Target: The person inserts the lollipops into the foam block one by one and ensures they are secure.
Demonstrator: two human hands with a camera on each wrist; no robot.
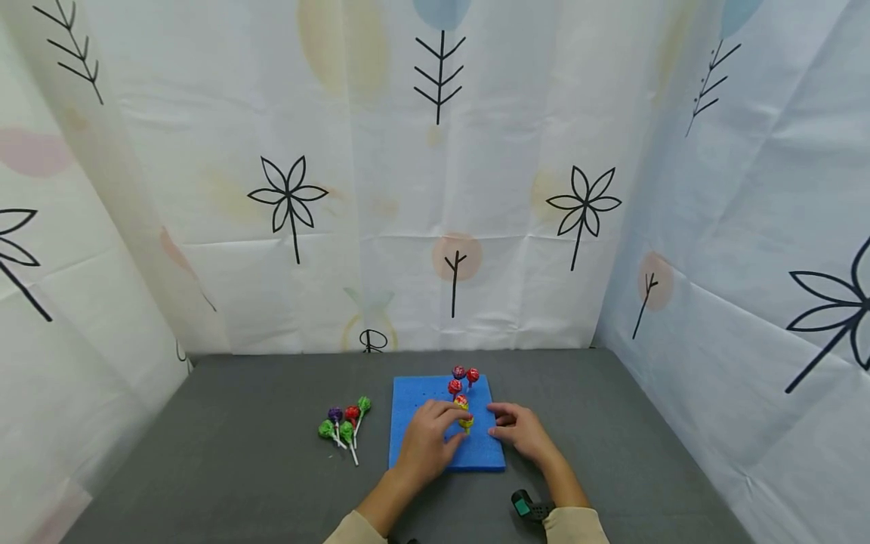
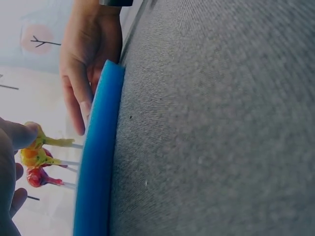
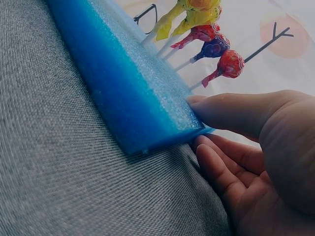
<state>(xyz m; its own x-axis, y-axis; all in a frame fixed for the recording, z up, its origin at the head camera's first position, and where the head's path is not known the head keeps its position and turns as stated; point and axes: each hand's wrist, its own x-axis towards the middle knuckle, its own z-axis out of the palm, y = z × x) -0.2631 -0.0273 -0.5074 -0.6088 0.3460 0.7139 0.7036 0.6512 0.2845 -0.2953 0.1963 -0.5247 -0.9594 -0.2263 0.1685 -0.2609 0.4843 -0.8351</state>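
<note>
A blue foam board [image 1: 414, 423] lies on the grey table with several wrapped lollipops standing in it on their sticks. My left hand [image 1: 424, 438] reaches over the board and pinches the yellow lollipop [image 1: 466, 424] closest to me between thumb and fingers. That lollipop's stick meets the board's top in the left wrist view. Behind it stand another yellow lollipop [image 2: 33, 157] and red ones, among them a red lollipop [image 3: 231, 64] at the far end. My right hand [image 1: 523, 431] holds the board's right edge, its thumb [image 3: 231, 110] on top and fingers at the side.
Left of the board lies a loose group of lollipops: green ones [image 1: 326, 429], a purple one [image 1: 335, 414] and a red one [image 1: 351, 412], sticks toward me. A black wrist device [image 1: 530, 506] sits by my right sleeve. Patterned white curtains [image 1: 381, 189] surround the table [image 1: 272, 499].
</note>
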